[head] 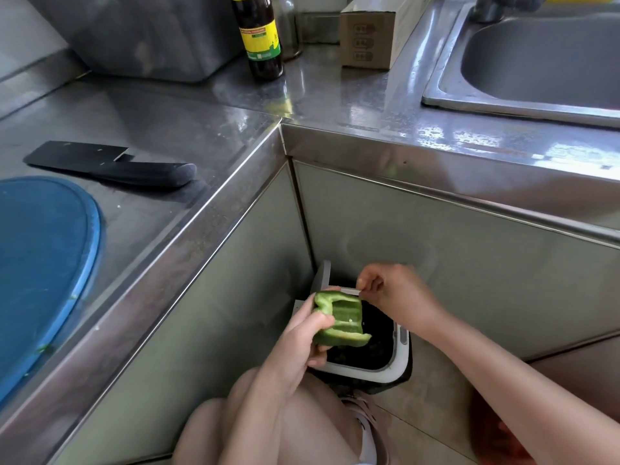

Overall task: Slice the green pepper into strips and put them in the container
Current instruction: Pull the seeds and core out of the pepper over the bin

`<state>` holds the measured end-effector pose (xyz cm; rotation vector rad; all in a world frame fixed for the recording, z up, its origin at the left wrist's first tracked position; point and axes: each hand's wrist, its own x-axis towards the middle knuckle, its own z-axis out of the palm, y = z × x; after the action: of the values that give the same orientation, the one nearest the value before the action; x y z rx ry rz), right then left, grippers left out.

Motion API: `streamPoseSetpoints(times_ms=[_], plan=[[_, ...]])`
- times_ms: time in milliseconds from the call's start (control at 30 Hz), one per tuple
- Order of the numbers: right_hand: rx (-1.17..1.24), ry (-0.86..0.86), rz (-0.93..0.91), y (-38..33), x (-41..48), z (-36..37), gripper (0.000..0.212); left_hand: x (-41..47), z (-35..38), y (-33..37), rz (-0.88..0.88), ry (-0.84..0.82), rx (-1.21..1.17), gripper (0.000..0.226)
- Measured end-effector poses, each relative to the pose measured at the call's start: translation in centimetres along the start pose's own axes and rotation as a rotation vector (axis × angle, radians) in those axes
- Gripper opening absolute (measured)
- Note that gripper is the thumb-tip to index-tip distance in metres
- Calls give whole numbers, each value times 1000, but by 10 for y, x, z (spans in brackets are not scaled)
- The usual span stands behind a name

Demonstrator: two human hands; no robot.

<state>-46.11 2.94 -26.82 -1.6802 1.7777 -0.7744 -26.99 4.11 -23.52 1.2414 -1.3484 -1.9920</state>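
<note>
A half green pepper (342,322), hollow side up, is held low over an open bin (401,355) on the floor. My left hand (302,344) grips the pepper from its left side, thumb on the cut rim. My right hand (389,290) is just above and right of the pepper, fingers curled and pinching something small and pale at the pepper's top edge. A black cleaver (110,164) lies flat on the steel counter (188,129). The blue cutting board (43,256) lies at the left edge of view.
A dark sauce bottle (258,35), a cardboard box (369,38) and a grey tub (141,31) stand at the back of the counter. A steel sink (536,62) is at the upper right. My knees (255,427) are bent below the bin.
</note>
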Motion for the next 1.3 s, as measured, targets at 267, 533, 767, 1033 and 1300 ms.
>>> streamPoseSetpoints(times_ms=[267, 533, 767, 1033, 1300], plan=[[59, 36, -223, -19, -4, -19, 21, -4, -1, 3, 68, -192, 12, 65], [-45, -232, -564, -47, -13, -46, 36, -6, -3, 1, 77, -168, -64, 40], [-341, -126, -764, -59, -13, -42, 31, -6, -1, 0, 69, -145, -223, 72], [-674, 13, -814, -54, -15, -22, 24, -4, 6, 4, 19, -197, -392, 52], [-826, 67, -891, -57, -15, -12, 17, -2, 5, 1, 22, -142, -380, 54]])
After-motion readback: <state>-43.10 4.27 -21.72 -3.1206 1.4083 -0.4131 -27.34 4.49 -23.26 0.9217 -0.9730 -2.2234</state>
